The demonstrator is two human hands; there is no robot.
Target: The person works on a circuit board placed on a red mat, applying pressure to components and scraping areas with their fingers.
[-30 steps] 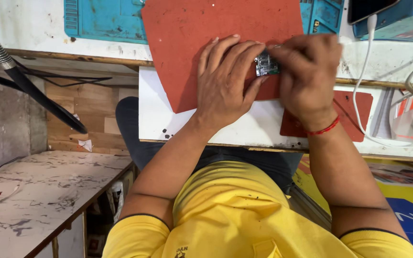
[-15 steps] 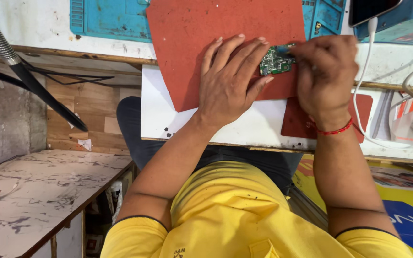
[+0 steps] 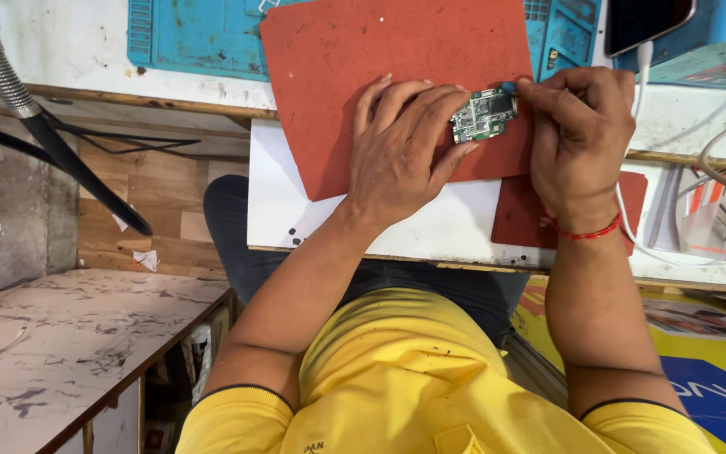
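Small green rectangular circuit board [image 3: 484,115], populated with silver shield cans and tiny components, is seen component side up. It is laid flat on a red rectangular work mat [image 3: 380,76], near the mat's right edge, slightly rotated so its right end sits higher in the head view. Its left end is partly covered by fingertips, and its right end is pinched.

An electronics repair workshop: a blue repair mat [image 3: 195,38] and red work pad [image 3: 380,76] cover the stained white surface [image 3: 69,59], with a green circuit board [image 3: 483,115], loose cables [image 3: 716,160] and a flexible lamp arm [image 3: 2,71].
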